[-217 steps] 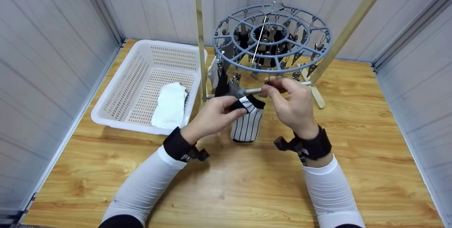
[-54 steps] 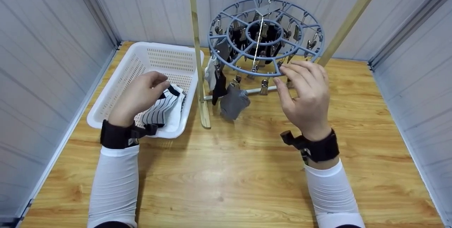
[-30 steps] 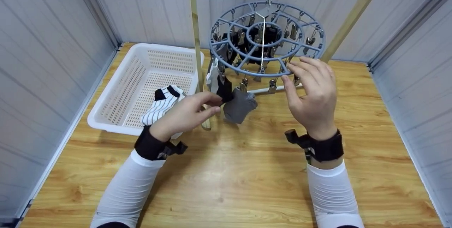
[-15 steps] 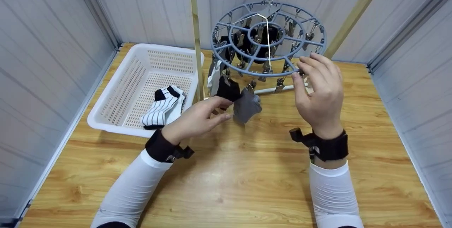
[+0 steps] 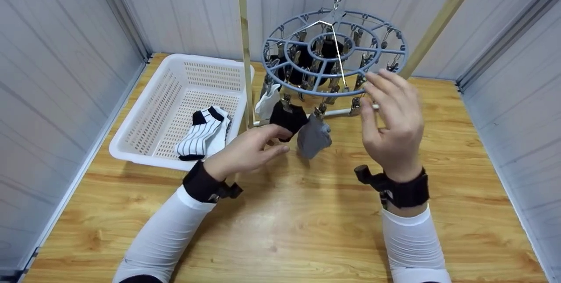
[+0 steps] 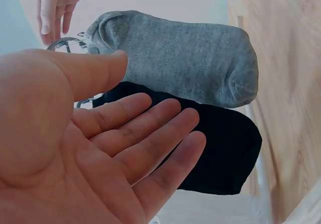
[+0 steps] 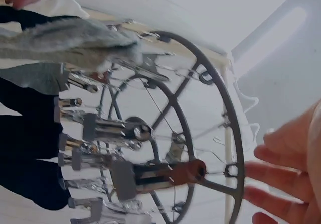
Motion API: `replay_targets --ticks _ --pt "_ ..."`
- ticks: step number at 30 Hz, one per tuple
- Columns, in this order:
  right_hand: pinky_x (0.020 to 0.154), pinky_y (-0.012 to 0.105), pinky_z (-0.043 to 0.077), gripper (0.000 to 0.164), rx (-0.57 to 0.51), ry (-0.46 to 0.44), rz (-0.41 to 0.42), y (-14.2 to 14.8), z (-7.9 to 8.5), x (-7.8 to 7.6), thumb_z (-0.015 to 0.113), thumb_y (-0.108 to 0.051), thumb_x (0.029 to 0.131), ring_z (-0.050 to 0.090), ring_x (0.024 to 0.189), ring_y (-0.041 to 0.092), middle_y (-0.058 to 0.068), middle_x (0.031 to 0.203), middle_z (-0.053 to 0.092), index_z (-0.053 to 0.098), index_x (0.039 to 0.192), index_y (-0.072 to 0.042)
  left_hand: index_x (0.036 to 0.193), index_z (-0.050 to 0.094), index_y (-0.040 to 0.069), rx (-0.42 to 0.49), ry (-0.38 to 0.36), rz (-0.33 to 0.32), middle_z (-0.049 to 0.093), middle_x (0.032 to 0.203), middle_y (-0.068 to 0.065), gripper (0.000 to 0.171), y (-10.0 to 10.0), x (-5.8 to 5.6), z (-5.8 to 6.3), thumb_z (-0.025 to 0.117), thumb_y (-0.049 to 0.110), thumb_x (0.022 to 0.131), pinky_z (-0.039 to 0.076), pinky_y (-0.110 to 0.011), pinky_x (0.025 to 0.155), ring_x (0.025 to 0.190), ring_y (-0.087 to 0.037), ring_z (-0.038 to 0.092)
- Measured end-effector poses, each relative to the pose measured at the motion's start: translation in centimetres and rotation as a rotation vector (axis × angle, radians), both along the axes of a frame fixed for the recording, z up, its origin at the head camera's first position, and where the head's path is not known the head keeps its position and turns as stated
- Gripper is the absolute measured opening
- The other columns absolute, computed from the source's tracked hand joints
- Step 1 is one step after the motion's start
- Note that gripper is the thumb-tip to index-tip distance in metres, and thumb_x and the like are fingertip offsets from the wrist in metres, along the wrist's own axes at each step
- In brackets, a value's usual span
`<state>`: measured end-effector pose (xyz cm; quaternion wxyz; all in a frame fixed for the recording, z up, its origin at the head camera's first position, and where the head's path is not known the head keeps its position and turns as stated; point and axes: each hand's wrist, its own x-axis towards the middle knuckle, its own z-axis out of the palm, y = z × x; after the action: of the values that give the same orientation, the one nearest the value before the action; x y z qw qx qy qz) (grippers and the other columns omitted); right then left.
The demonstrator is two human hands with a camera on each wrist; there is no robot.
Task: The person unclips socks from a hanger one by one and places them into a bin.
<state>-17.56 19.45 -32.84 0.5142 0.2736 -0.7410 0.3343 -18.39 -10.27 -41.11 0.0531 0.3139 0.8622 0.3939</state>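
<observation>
A round blue-grey clip hanger hangs from a hook, with several socks clipped to it. My right hand is raised at its front right, fingers loosely bent and fingertips right at the rim. My left hand reaches toward a hanging black sock, fingers extended and thumb apart. In the left wrist view the palm is bare and the fingers overlap that black sock. Beside it dangles a grey sock. A white sock hangs further left.
At the left stands a white perforated basket holding a black-and-white striped sock laid over a white sock. Wooden posts flank the hanger. A white rod runs low behind the hanging socks.
The striped sock went from my left hand into the basket. That hand then moved right to the black sock. The hanger has turned, bringing the black and grey socks rightward.
</observation>
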Motion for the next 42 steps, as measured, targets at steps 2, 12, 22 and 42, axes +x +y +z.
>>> replay_targets --ticks 2,12,22,42 --pt "0.118 0.054 0.048 0.02 0.046 -0.012 0.014 -0.2 -0.2 0.0 0.077 -0.009 0.098 0.07 0.126 0.042 0.019 0.126 0.08 0.083 0.114 0.003 0.144 0.068 0.004 -0.008 -0.001 -0.001 0.072 0.14 -0.013 0.04 0.0 0.0 -0.1 0.069 0.03 0.113 0.058 -0.049 0.108 0.122 -0.032 0.072" --pt "0.12 0.054 0.045 0.023 0.129 -0.097 -0.036 0.5 -0.9 -0.7 0.078 -0.016 0.101 0.071 0.124 0.041 0.016 0.122 0.081 0.084 0.117 -0.001 0.141 0.07 0.002 0.019 0.013 -0.021 0.073 0.138 -0.015 0.037 0.2 0.2 -0.2 0.071 0.026 0.112 0.061 -0.049 0.102 0.117 -0.031 0.075" --pt "0.12 0.053 0.046 0.023 0.135 -0.145 -0.054 1.4 -1.0 -1.2 0.077 -0.016 0.104 0.07 0.126 0.041 0.017 0.125 0.08 0.083 0.119 0.001 0.144 0.067 -0.001 0.033 0.029 -0.056 0.071 0.142 -0.017 0.042 2.0 0.0 -0.2 0.07 0.027 0.113 0.06 -0.047 0.105 0.127 -0.033 0.071" --pt "0.124 0.05 0.044 0.022 0.056 -0.163 -0.009 2.0 -1.0 -1.7 0.075 -0.008 0.104 0.066 0.135 0.043 0.021 0.13 0.078 0.08 0.121 0.006 0.169 0.039 0.001 0.094 -0.075 0.006 0.048 0.17 -0.017 0.077 5.4 -1.5 -2.5 0.074 0.035 0.11 0.046 -0.043 0.123 0.153 -0.03 0.051"
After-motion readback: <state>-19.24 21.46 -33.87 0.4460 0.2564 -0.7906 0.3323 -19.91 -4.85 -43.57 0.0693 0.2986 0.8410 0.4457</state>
